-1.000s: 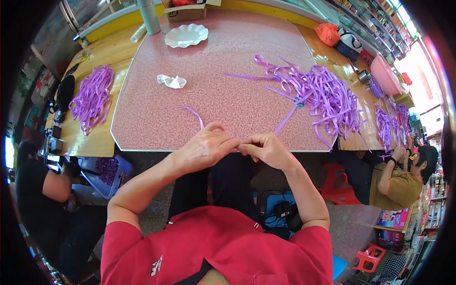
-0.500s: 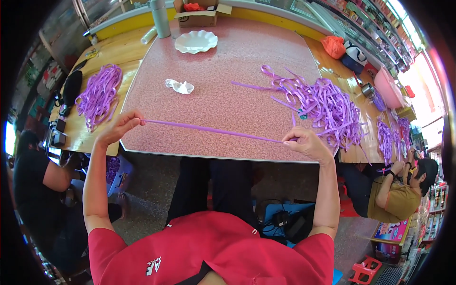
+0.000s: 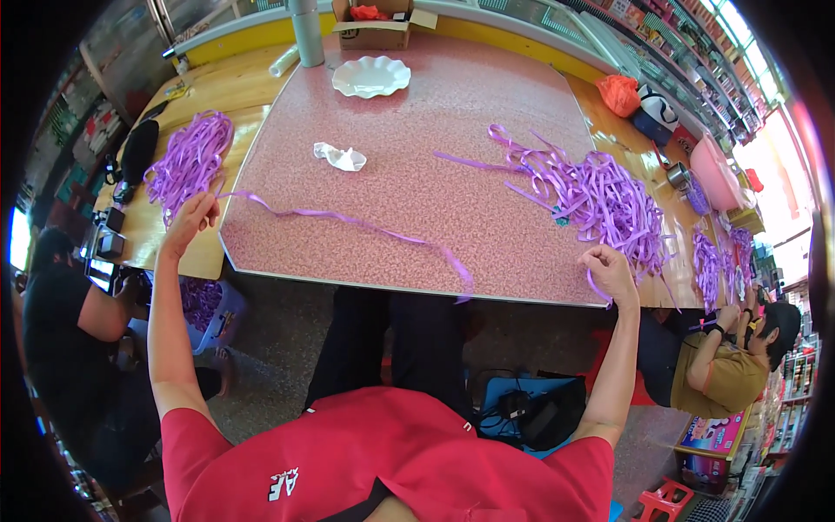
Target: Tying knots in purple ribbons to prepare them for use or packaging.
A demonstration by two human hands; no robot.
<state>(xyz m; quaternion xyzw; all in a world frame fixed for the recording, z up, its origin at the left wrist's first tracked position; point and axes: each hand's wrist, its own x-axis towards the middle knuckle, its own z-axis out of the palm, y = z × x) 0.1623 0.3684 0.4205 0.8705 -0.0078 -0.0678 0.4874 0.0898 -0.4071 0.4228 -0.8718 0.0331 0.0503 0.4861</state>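
Note:
My left hand point(image 3: 195, 217) is closed at the table's left edge, pinching one end of a purple ribbon point(image 3: 335, 215). That ribbon lies slack and wavy across the pink table, and its other end droops at the front edge. To the right, my right hand point(image 3: 611, 273) is closed beside a large loose pile of purple ribbons point(image 3: 613, 196). From its fingertips a short purple ribbon strand point(image 3: 594, 285) hangs down at the table edge. A second purple ribbon bundle point(image 3: 191, 157) sits just beyond my left hand.
On the pink table point(image 3: 391, 130) are a crumpled white tissue point(image 3: 341, 157) and a white scalloped plate point(image 3: 371, 76). Behind stand a grey-green flask point(image 3: 306, 35) and a cardboard box point(image 3: 372, 30). One person point(image 3: 731, 357) works at right, another point(image 3: 74, 348) sits at left.
The ribbon was stretched taut between both hands; its right end is now loose and the ribbon has gone slack. My left hand moved left, my right hand right.

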